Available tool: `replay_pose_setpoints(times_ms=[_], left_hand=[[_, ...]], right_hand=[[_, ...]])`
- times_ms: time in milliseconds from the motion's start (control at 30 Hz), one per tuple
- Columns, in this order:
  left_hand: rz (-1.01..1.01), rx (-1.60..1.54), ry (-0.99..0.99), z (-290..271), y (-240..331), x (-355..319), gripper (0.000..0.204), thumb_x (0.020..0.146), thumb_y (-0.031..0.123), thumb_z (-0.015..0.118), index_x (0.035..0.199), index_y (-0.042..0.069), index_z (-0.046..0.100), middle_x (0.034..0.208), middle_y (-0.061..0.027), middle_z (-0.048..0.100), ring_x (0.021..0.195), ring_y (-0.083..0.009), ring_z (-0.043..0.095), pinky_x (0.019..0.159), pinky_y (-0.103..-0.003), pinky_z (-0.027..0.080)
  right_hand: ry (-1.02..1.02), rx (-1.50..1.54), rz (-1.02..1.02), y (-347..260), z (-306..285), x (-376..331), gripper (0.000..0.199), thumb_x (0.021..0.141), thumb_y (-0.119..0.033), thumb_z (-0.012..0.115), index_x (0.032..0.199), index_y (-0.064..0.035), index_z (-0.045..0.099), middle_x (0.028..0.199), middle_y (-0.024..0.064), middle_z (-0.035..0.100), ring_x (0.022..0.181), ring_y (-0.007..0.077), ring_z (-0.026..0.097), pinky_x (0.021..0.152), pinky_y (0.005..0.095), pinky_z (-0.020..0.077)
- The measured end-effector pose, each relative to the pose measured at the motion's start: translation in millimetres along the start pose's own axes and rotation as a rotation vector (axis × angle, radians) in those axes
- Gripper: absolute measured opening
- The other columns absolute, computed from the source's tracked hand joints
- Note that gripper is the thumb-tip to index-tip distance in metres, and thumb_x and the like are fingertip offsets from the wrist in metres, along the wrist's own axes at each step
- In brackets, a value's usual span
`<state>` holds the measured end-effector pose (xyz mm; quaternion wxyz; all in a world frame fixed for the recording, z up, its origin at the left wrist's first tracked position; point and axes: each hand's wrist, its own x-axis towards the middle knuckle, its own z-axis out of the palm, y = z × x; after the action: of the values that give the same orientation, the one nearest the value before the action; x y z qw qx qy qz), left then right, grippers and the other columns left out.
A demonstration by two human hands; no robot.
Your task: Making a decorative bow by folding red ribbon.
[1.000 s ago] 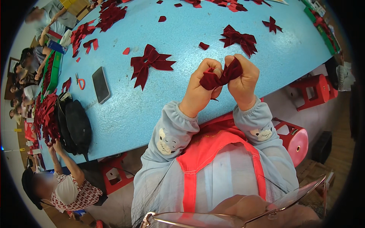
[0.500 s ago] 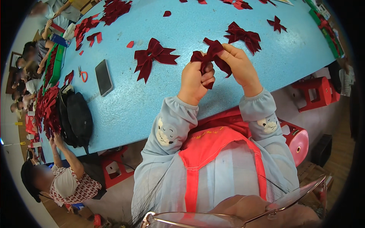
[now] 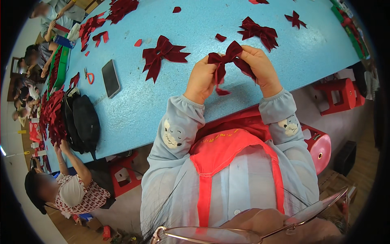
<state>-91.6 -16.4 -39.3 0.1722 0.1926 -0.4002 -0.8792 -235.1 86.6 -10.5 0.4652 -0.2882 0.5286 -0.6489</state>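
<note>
A dark red velvet bow (image 3: 226,59) is stretched between my two hands above the table's near edge. My left hand (image 3: 202,80) is closed on its left loop, and one ribbon tail hangs down beside those fingers. On the other side, my right hand (image 3: 261,70) pinches the right loop, with the other tail under its fingers. Another velvet bow (image 3: 161,57) lies flat to the left of my hands. Just beyond my right hand rests a pile of bows (image 3: 258,32), and a smaller bow (image 3: 295,19) lies farther right.
The blue table (image 3: 134,122) carries a phone (image 3: 111,79), orange-handled scissors (image 3: 89,77), a black pouch (image 3: 83,124) and heaped red ribbons (image 3: 53,114). Green trays (image 3: 61,71) stand at its sides. A co-worker (image 3: 73,187) sits at the left; red stools (image 3: 337,97) stand right.
The bow in my hands has turned to face up, its loops spread and tails hanging. My left hand has moved slightly left. A small red scrap now shows beyond my hands.
</note>
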Motion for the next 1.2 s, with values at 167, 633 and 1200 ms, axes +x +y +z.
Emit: replay_pose_setpoints(times_ms=[167,633,1200], left_hand=[[-0.068,-0.153,0.008,14,10,-17,0.018,0.088,0.011,0.047,0.099,0.000,0.056,0.082,-0.0084,0.061,0.069,-0.0159,0.058,0.065,-0.027,0.046],[-0.017,-0.053,-0.141,14,9,-20,0.021,0.088,0.010,0.052,0.104,-0.003,0.055,0.090,-0.0074,0.060,0.081,-0.0151,0.058,0.069,-0.027,0.047],[0.109,0.534,-0.126,3,1,-26,0.040,0.082,0.013,0.061,0.118,0.001,0.049,0.101,-0.0049,0.055,0.089,-0.0134,0.054,0.084,-0.028,0.040]], right_hand=[[0.178,-0.098,-0.118,12,-6,0,0.020,0.090,-0.017,0.051,0.095,-0.0030,0.064,0.066,-0.0064,0.054,0.053,0.0006,0.042,0.046,0.0165,0.0309],[0.245,-0.154,-0.266,24,-8,-9,0.020,0.091,-0.018,0.049,0.087,-0.0033,0.063,0.061,-0.0055,0.050,0.051,0.0013,0.039,0.044,0.0186,0.0306],[0.151,0.388,-0.338,34,-2,-3,0.021,0.093,-0.020,0.047,0.096,-0.0029,0.059,0.072,0.0040,0.061,0.051,0.0048,0.045,0.042,0.0188,0.0300]])
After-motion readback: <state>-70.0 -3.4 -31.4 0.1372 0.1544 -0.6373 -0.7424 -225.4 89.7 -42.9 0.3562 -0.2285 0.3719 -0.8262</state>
